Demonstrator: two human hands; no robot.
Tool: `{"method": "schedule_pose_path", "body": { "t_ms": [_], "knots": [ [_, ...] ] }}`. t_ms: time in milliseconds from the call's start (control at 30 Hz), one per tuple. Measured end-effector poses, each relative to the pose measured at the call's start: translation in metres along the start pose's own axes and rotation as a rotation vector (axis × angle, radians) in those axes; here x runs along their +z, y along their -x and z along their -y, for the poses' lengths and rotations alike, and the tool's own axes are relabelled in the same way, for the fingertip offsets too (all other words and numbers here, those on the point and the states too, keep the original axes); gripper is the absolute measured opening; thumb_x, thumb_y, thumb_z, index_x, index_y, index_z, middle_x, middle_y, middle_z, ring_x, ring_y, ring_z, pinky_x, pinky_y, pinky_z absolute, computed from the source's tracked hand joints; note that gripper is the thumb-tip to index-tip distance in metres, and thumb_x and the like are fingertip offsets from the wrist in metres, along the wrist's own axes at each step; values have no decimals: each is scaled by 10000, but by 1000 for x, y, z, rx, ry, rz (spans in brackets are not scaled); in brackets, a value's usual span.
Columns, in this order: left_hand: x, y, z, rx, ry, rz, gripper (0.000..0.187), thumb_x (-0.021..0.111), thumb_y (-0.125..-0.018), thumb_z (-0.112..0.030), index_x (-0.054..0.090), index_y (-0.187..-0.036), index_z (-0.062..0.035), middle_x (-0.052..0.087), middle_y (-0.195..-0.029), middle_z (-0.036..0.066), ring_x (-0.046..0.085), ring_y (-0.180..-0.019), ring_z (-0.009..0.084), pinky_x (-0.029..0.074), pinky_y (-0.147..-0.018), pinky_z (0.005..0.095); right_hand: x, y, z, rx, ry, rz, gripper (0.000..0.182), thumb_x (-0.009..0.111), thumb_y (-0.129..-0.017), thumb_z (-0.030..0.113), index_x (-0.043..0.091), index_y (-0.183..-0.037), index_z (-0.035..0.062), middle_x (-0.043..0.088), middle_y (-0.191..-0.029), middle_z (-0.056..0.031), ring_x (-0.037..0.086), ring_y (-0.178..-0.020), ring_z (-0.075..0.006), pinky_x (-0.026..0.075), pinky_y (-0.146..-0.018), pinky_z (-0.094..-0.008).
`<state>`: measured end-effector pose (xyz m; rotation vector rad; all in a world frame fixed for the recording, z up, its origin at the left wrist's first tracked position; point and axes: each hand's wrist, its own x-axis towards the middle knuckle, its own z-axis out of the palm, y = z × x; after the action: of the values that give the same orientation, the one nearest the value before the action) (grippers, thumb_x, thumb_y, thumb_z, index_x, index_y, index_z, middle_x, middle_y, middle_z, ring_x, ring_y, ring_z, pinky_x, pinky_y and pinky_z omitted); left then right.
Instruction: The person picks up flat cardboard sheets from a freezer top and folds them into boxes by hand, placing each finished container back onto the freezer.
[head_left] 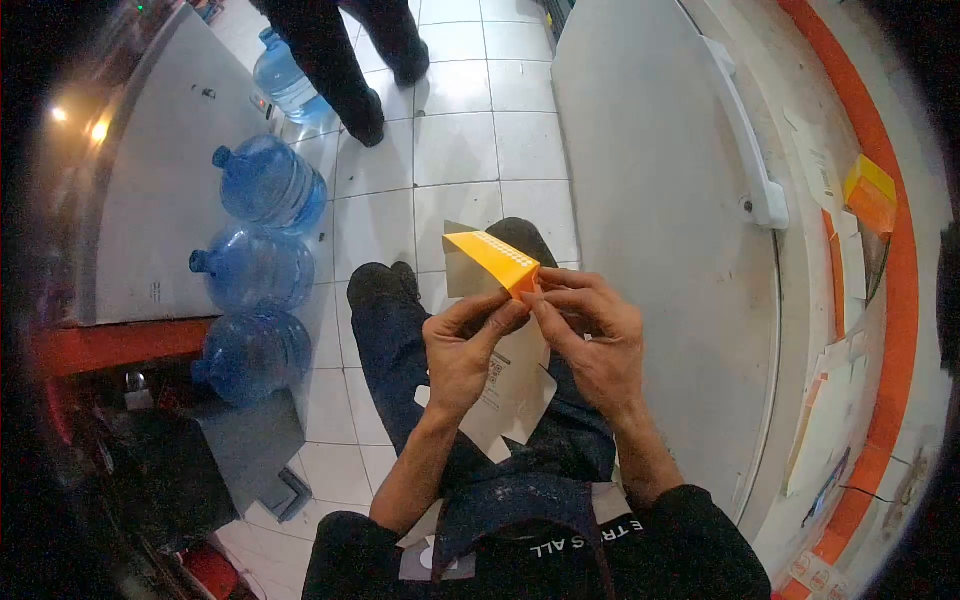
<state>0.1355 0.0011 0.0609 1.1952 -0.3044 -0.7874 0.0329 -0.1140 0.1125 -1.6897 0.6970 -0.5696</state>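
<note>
A small yellow-orange cardboard box (497,255), partly folded, with rows of white dots along one face and grey inner flaps, is held up above my lap. My left hand (462,350) pinches its lower end from the left, thumb and index finger together. On the other side, my right hand (592,335) grips the same end with closed fingers at the folded edge. Beneath both hands, grey flat carton sheets (512,385) with printing and a QR code lie across my thighs. My fingers hide part of the box's near end.
Several blue water jugs (258,270) line the floor at left beside a white appliance (165,170). A person's legs (335,60) stand ahead. A white door with a handle (745,150) is at right. Beyond it are another yellow-orange box (870,195) and stacked cardboard (825,400).
</note>
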Motion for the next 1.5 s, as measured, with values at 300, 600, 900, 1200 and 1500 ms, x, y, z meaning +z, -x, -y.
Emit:
{"method": "schedule_pose_path", "body": {
  "t_ms": [300, 600, 900, 1200, 1500],
  "knots": [
    [5, 5, 2, -5, -72, 12, 328, 719, -912, -62, 666, -1227, 11, 714, -1127, 128, 685, -995, 160, 558, -897, 273, 1, 3, -11, -181, 242, 45, 268, 707, -859, 13, 706, -1127, 25, 598, -1326, -160, 661, -1107, -303, 550, -940, -368],
    [-1, 6, -4, 60, -132, 21, 334, 700, -917, -22, 631, -1241, 20, 686, -1194, 127, 652, -1075, 163, 527, -946, 302, 7, 9, -13, -214, 278, 217, 376, 597, -867, -76, 665, -1214, 52, 379, -1559, -142, 487, -1353, -328, 469, -1070, -377],
    [14, 10, -56, 791, -950, 281, 232, 696, -834, -67, 728, -1047, -153, 712, -1076, 40, 676, -1092, 237, 471, -1056, 483, -45, -5, 2, 63, -450, 75, 292, 513, -1040, 184, 548, -1280, 21, 596, -1301, -170, 613, -1171, -238, 517, -991, -351],
    [-22, -22, -14, 752, -1359, 688, 162, 680, -789, -143, 701, -923, -231, 668, -1103, -52, 493, -1347, 212, 139, -1236, 598, -85, 4, -39, 461, -82, 33, 432, 607, -1001, 381, 706, -1108, -26, 697, -940, -31, 623, -862, -108, 523, -830, -304],
    [-16, 8, -10, 667, -1284, 383, 489, 782, -595, -171, 728, -1079, -142, 641, -1236, 118, 614, -1067, 277, 500, -925, 458, -73, 52, -97, 680, -268, -36, 346, 652, -981, 280, 690, -1023, -62, 700, -884, -90, 666, -796, -152, 584, -751, -314]
  ]
}}
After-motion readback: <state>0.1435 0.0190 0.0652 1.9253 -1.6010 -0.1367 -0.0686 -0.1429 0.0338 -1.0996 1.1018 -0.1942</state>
